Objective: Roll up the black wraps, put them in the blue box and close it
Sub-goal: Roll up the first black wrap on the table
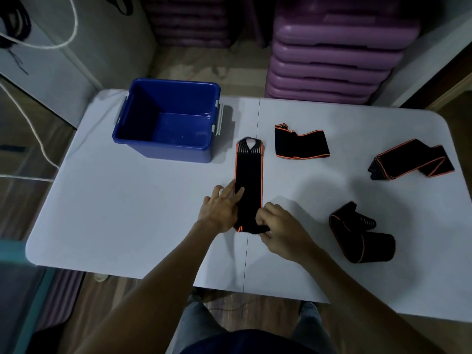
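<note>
Spreading across most of the view, the white counter (127, 200) carries everything the task needs. Toward its far left stands the blue box (166, 118), open and empty inside, with pale latches on its sides; no lid shows anywhere in the picture.

Four black wraps with orange edging lie on the counter, all outside the box. One long wrap (249, 185) is stretched flat, running away from the person just right of the box, its looped end farthest off. A second wrap (301, 145) lies loosely folded beyond it to the right, a third (411, 160) sits crumpled near the right edge, and a fourth (362, 235) lies in a loose heap nearer the person on the right.

Both hands are on the long wrap. The left hand (222, 206) lies flat and open, fingers pressing the strip's left edge to the counter. The right hand (278, 226) has its grip pinched closed on the wrap's near end, which looks turned over into the first small fold of a roll.

By my reading the task is barely begun: no finished roll is visible, nothing is boxed, three wraps are untouched, and the closing step waits on a lid not in view.
</note>
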A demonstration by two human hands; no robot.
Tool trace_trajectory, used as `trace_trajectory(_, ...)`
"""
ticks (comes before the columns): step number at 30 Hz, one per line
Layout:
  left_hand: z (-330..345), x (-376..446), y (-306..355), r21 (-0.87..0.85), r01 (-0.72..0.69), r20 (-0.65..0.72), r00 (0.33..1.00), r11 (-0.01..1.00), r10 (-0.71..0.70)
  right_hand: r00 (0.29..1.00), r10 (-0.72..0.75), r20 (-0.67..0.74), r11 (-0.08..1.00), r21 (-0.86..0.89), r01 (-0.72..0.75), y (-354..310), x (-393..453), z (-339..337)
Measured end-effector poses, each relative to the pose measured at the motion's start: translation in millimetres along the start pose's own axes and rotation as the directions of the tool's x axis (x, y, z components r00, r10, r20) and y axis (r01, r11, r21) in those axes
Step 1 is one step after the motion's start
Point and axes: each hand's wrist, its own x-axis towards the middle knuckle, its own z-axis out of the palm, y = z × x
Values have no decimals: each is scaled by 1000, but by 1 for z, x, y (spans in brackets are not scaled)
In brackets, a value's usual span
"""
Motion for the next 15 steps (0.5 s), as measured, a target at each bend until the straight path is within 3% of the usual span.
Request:
trace_trajectory(2, -4, 11, 2, -11, 22, 11, 1000, 1000, -22, 988, -151, 18, 978, -146, 152, -5, -8, -3)
trace_trajectory(5, -8, 21, 7, -11, 28, -5, 1000, 1000, -28, 974, -201, 107, 952, -212, 220, -3, -23, 9)
trace_trajectory(10, -3, 19, 10, -34, 35, -26, 999, 999, -36, 978, -93, 184, 986, -122, 117, 14, -40, 20)
trace_trajectory(15, -14, 30, 8, -48, 17, -55, 998, 999, -20, 994, -11, 105, 1000, 20, 9, 29, -6, -13)
